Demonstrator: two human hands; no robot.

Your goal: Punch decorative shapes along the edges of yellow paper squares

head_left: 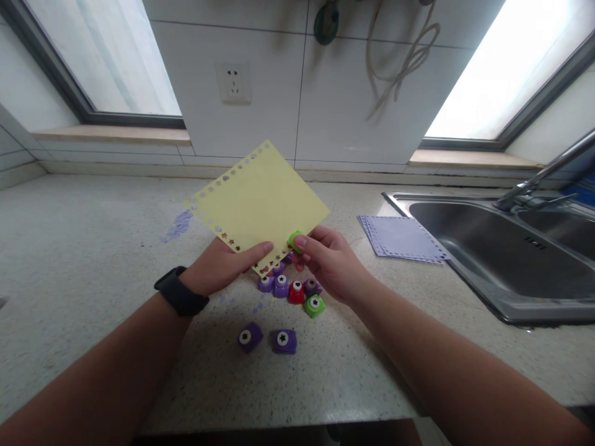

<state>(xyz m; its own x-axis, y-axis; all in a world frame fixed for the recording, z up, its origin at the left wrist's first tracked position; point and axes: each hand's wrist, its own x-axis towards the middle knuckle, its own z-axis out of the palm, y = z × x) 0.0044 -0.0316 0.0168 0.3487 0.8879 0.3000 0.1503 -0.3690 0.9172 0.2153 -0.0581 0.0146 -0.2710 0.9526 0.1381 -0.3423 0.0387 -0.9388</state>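
A sheet of yellow paper (267,198) is held up at a slant above the counter. Small punched shapes line its left edge and its lower edges. My left hand (232,259) grips the sheet near its lower corner, thumb on top and fingers hidden underneath. In my right hand (328,257) is a green craft punch (294,240), pinched at the sheet's lower right edge. Below the paper sit several more punches, among them a red punch (296,292), a second green punch (315,305) and a purple punch (281,286). Nearer me lie two purple punches, one left (250,337) and one right (284,341).
A stack of lilac paper (402,238) with punched edges lies beside the steel sink (465,260) on the right. Lilac paper bits (178,225) are heaped on the counter (93,248) at left. A tiled wall with a socket (233,83) closes off the back.
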